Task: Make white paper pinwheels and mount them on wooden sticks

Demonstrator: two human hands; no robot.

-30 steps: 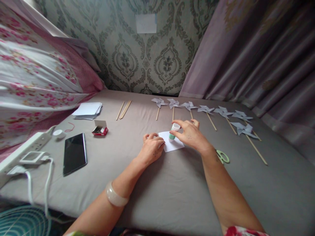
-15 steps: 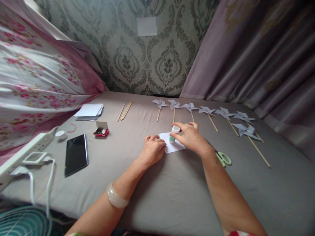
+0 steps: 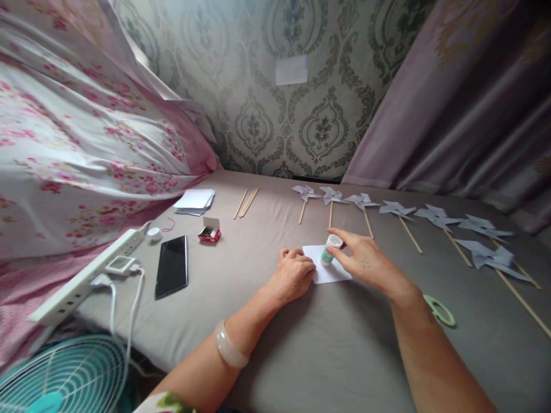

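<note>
A small white sheet of paper [image 3: 333, 276] lies on the grey cloth in front of me. My right hand [image 3: 365, 259] grips a green-and-white glue stick [image 3: 328, 251] between thumb and fingers, its lower end against the paper. With curled fingers, my left hand [image 3: 295, 274] holds down the paper's left edge; its fingertips are partly hidden. Beside my right forearm, the light green handle of the scissors [image 3: 443, 312] shows, the rest covered by the arm. Beyond my hands, several white paper pinwheels [image 3: 398, 210] on wooden sticks lie in a row.
To the left are a stack of paper [image 3: 193, 199], loose wooden sticks [image 3: 248, 202], an opened red box [image 3: 209, 234] of small pieces, a white cap [image 3: 154, 234] and a phone [image 3: 172, 267]. A power strip [image 3: 86, 278] with cables runs along the edge, above a fan [image 3: 64, 376].
My view has turned left, so everything sits further right in the picture and more of the fan shows. The glue stick stays on the paper, held by my right hand.
</note>
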